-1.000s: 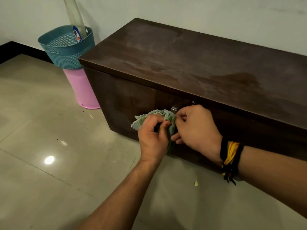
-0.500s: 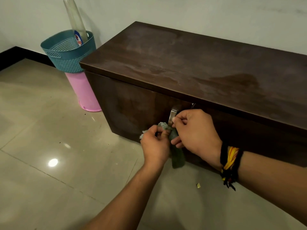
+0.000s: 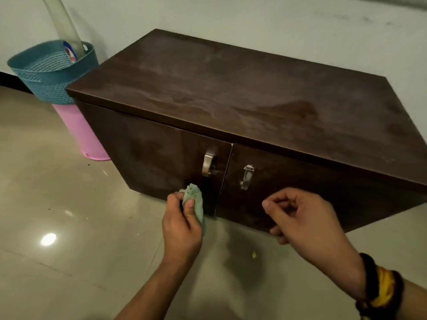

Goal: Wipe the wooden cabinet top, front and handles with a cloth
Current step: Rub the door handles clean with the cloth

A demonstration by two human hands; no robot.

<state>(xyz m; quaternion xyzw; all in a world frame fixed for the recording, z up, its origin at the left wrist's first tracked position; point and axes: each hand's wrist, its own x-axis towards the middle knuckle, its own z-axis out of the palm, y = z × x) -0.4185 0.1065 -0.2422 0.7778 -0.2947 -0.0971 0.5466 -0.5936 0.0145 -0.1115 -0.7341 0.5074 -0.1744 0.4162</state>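
A dark brown wooden cabinet [image 3: 231, 88] stands against the wall, its top streaked with dust. Two doors meet at the front. The left door has a bare metal handle [image 3: 208, 164]. The right door's handle [image 3: 246, 177] is wrapped in pale film. My left hand [image 3: 181, 225] is shut on a bunched green cloth [image 3: 196, 200], held low in front of the left door, just below its handle. My right hand [image 3: 305, 218] hovers in front of the right door with curled fingers, holding nothing.
A teal woven basket [image 3: 49, 72] sits on a pink bucket [image 3: 79, 132] left of the cabinet, with a clear tube [image 3: 62, 21] leaning in it. The tiled floor [image 3: 69, 239] carries small specks and a yellow scrap [image 3: 254, 254].
Both hands have come off the left handle. The left hand dropped with the cloth bunched in it; the right hand let go and moved right. The view pulled back.
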